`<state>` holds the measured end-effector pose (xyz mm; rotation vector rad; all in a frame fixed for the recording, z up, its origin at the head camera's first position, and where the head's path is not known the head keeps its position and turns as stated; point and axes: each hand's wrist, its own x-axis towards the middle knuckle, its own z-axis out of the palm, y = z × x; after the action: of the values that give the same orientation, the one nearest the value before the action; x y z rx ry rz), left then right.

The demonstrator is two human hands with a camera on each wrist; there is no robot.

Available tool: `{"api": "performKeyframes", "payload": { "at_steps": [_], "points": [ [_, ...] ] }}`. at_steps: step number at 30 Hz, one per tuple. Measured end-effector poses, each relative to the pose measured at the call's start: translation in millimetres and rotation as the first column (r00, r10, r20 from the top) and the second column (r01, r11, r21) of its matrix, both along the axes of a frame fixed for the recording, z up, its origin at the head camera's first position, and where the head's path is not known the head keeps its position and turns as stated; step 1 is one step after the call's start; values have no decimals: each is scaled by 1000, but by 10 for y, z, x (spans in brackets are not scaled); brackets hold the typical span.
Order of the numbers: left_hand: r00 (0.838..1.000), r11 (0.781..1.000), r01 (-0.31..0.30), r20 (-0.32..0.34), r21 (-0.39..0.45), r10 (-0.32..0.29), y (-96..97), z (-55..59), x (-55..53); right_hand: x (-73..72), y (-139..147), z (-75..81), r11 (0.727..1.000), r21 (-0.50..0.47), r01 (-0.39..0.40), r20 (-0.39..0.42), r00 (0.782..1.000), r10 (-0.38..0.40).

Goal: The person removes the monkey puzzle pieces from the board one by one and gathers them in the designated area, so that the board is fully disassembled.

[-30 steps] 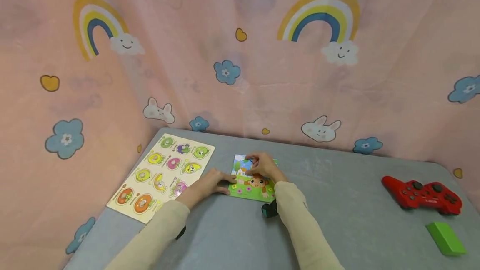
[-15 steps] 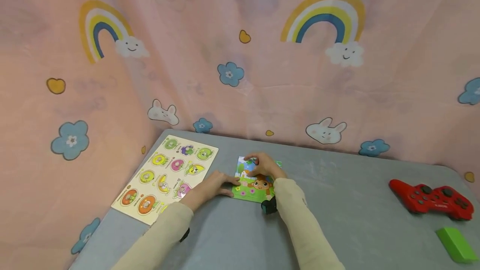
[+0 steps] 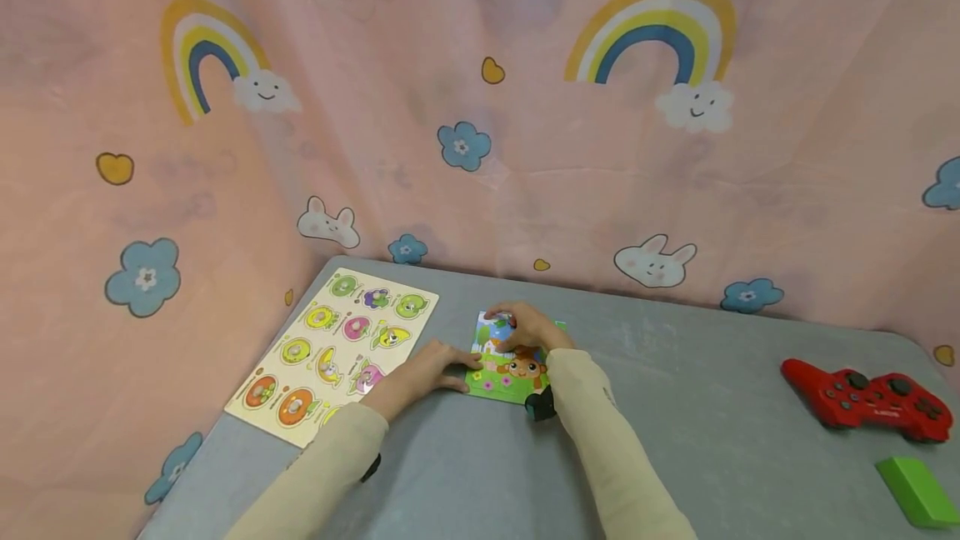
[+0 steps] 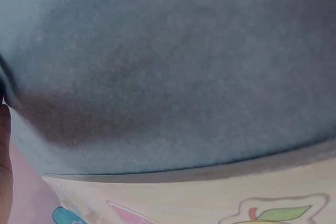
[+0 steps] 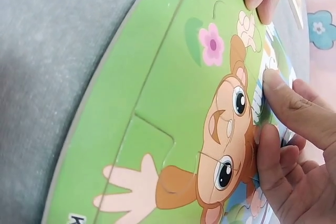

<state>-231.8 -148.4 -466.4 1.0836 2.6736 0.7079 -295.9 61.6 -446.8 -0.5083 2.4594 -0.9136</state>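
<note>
A jigsaw puzzle (image 3: 497,383) with a monkey on green grass lies on the grey table, with cut lines showing between its pieces. My left hand (image 3: 427,369) touches its left side, the index finger along the edge and the thumb by the near corner. Over the upper part of the puzzle is my right hand (image 3: 528,327), its fingers bent. In the right wrist view the right thumb (image 5: 286,90) touches the picture near the monkey's head and other fingers curl beside it. Whether a piece is pinched there is hidden. The left wrist view shows mostly table.
A pale wooden board (image 3: 315,386) with fruit shapes lies left of the puzzle, partly behind the left forearm. A red game controller (image 3: 866,402) and a green block (image 3: 918,490) sit at the right. A pink patterned curtain (image 3: 525,190) hangs behind the table.
The head view has shifted slightly, so everything sits a little further right. The right fingers move slightly over the upper puzzle; the left hand stays at its edge.
</note>
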Motion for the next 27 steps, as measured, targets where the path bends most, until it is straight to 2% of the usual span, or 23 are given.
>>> {"api": "performKeyframes", "payload": {
  "at_steps": [5,6,9,12,13,17,20,23,27],
  "points": [
    [1000,1000,15,-12,10,-15,7,-14,4,-59,7,-68,1000,-15,9,51,999,-8],
    [1000,1000,18,-17,11,-18,9,-18,7,-122,31,-174,999,-39,-10,42,999,12],
    [1000,1000,17,-14,7,-17,18,-19,19,-145,36,-207,999,-44,-27,51,998,29],
    [1000,1000,14,-14,5,-14,22,-10,25,-116,24,-168,999,-49,-18,64,998,22],
    [1000,1000,12,-14,7,-11,22,-5,26,-52,-3,-63,1000,-31,1,74,997,1],
    [1000,1000,-3,-3,13,3,13,14,21,26,-15,-17,998,-54,16,3,1000,-16],
    [1000,1000,-11,10,11,11,3,17,15,89,-2,-72,986,-150,74,-42,996,-81],
    [1000,1000,-6,2,10,6,-4,10,12,157,31,-166,953,-257,160,-52,982,-179],
    [1000,1000,-2,-12,13,2,-8,10,18,207,60,-247,928,-289,236,-67,962,-265]
  ]
}}
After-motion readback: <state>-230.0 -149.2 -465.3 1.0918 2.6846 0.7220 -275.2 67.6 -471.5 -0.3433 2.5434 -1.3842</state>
